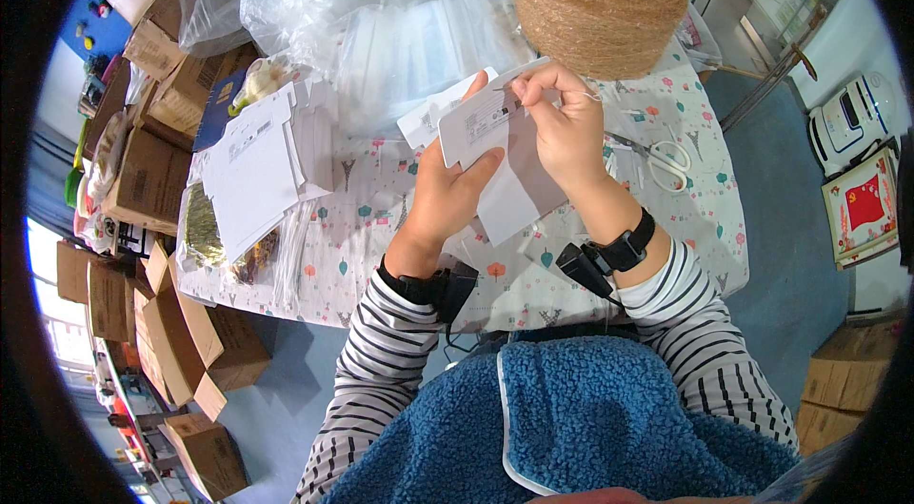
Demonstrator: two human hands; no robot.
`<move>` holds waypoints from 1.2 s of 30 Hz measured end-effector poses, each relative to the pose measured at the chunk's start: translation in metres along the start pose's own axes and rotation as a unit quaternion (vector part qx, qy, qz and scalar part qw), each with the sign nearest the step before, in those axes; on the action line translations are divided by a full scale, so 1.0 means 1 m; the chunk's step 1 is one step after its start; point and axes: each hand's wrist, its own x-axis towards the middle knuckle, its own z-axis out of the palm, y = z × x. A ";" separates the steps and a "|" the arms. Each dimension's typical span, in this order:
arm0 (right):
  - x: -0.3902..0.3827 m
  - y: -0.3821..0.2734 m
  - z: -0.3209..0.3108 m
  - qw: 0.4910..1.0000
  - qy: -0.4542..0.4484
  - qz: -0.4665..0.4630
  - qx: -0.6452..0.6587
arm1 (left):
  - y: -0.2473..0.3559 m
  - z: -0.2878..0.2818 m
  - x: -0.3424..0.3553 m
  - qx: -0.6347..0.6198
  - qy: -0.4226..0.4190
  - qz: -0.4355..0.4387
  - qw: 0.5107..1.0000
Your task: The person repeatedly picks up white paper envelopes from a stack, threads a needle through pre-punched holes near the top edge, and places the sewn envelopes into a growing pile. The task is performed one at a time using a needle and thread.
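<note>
A white card (483, 127) with rounded corners and a printed label is in my left hand (447, 195), the thumb lying across its lower edge. My right hand (569, 128) is closed in a pinch at the card's upper right edge. A thin white strand (592, 96) shows by its knuckles; what its fingertips hold is too small to make out. Another white card (426, 120) is partly hidden behind the first, beyond my left fingers. Below the hands, a white sheet (519, 195) slants over the tablecloth.
Stacked white printed cards (252, 166) lie at the left above clear bags. Clear plastic bags (409, 38) heap at the back beside a large brown roll (600, 4). White-handled scissors (669, 166) rest at the right. Cardboard boxes (181, 333) crowd the floor at left.
</note>
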 end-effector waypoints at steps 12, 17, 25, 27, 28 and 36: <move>-0.001 -0.017 0.002 0.995 -0.016 -0.053 -0.085 | 0.005 0.002 0.000 -0.072 0.044 -0.025 0.996; 0.003 -0.018 0.005 0.982 -0.022 -0.105 -0.156 | 0.005 0.002 -0.001 -0.090 0.047 -0.023 0.995; 0.000 -0.003 -0.003 1.000 -0.001 -0.015 0.003 | 0.000 0.001 0.002 -0.145 0.070 -0.052 0.986; 0.000 0.001 -0.012 0.999 0.017 0.021 0.031 | -0.002 -0.001 0.003 -0.185 0.076 -0.058 0.978; -0.001 0.003 -0.017 0.996 0.029 0.056 0.064 | -0.003 -0.003 0.003 -0.205 0.079 -0.059 0.974; -0.011 0.016 -0.033 0.950 -0.066 0.228 0.204 | -0.016 -0.009 0.006 -0.256 0.130 -0.075 0.955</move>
